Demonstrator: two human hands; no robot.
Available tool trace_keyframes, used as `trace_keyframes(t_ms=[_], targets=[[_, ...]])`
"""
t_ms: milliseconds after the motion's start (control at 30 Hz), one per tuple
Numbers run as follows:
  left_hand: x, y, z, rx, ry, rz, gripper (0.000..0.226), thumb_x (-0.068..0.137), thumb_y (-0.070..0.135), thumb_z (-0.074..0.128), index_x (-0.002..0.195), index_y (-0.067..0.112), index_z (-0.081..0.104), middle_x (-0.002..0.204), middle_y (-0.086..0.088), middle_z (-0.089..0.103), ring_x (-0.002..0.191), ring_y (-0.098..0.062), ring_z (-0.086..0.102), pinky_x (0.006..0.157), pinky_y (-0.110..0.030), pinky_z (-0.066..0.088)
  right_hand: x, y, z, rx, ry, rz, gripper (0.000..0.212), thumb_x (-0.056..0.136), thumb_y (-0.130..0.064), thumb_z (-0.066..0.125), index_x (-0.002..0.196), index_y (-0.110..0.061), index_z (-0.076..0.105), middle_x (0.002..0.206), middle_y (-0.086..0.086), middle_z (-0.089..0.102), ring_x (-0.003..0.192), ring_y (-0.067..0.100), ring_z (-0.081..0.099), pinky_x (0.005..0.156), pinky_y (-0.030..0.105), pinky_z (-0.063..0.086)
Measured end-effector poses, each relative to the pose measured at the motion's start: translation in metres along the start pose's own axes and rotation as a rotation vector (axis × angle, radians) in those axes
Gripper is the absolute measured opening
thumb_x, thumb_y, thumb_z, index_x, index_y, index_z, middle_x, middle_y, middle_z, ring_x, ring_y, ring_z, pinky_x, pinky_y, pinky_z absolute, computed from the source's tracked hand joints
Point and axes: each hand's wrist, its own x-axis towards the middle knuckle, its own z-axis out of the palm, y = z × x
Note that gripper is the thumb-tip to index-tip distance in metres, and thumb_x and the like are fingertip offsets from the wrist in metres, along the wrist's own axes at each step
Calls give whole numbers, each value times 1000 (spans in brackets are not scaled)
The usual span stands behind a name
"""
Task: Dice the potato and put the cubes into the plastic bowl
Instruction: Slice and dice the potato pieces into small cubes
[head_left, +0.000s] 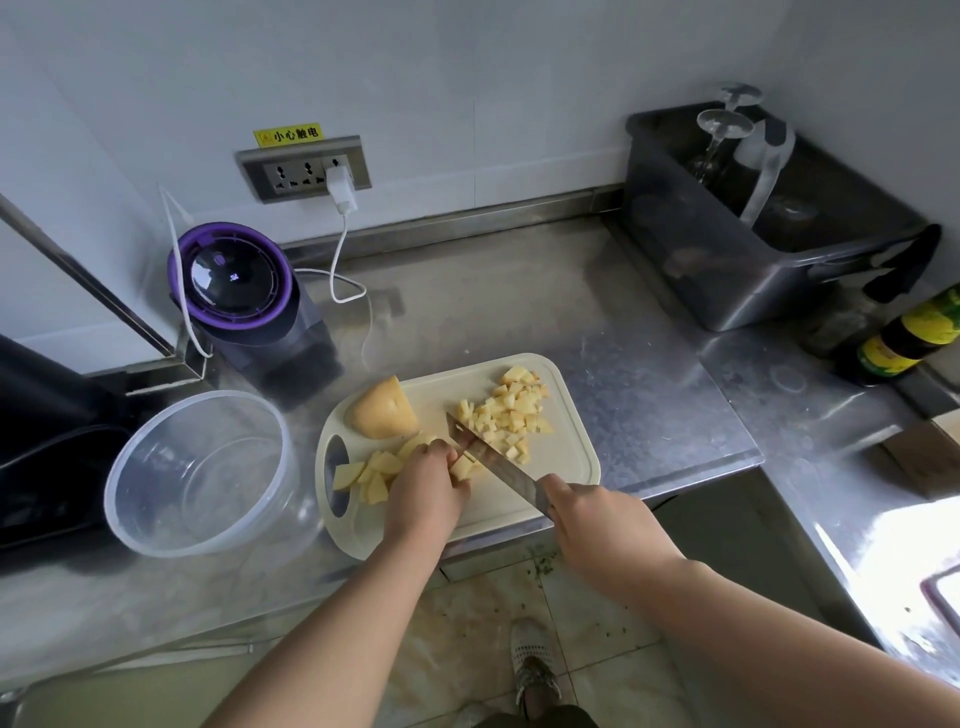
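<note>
Two hands on the cut, half a potato waiting

Nearest, the right hand (597, 525) is clamped round the knife (498, 467), its handle buried in the fist. The left hand (426, 488) curls over potato strips (371, 475) on the cutting board (566, 467), knuckles close to the blade; whatever lies under those fingers is hidden. Beyond the blade sits the heap of cubes (514, 415), and at the board's far left corner the uncut potato half (384, 410). The clear plastic bowl (111, 493) stands just left of the board, seemingly with nothing in it. Raw potato is likely firm but slick on wet cut faces, so strips want a clawed grip from above; the cubes are light and will scatter, best scooped between blade and palm
</note>
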Motion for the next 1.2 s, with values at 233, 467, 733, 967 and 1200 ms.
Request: trace_keyframes(t_ms=[233,467,733,967,1200], targets=[[-5,-2,-2,13,28,-55,17,89,26,61,102,17,66,101,-1,66,91,-19,63,69,-24,44,-1,-8,6,-38,-26,-16,30,91,-1,41,114,-20,40,87,2,60,55,22,44,46,29,30],[-5,-1,-5,44,24,-76,17,90,24,58,101,16,68,99,-3,68,91,-23,64,69,-27,46,-1,-12,9,-44,-30,-5,33,89,3,41,115,-18,40,86,3,58,54,20,41,46,29,28],[-2,-1,-5,83,12,-67,16,87,21,63,101,16,66,98,-3,68,90,-23,65,68,-28,47,1,-20,12,-48,-116,-2,45,84,9,40,122,-14,39,88,4,53,68,26,50,49,31,33],[3,1,-2,109,-17,-52,18,90,30,62,102,16,66,97,-1,68,87,-20,65,67,-27,48,7,-5,2,-50,-82,33,37,87,5,39,117,-17,39,87,1,57,54,16,41,45,26,28],[19,12,2,15,-13,-80,13,91,26,61,100,20,69,95,2,69,83,-18,62,63,-27,43,14,7,-14,-1,-16,58,18,96,-5,39,101,-21,32,69,-3,46,58,22,48,49,29,34]])
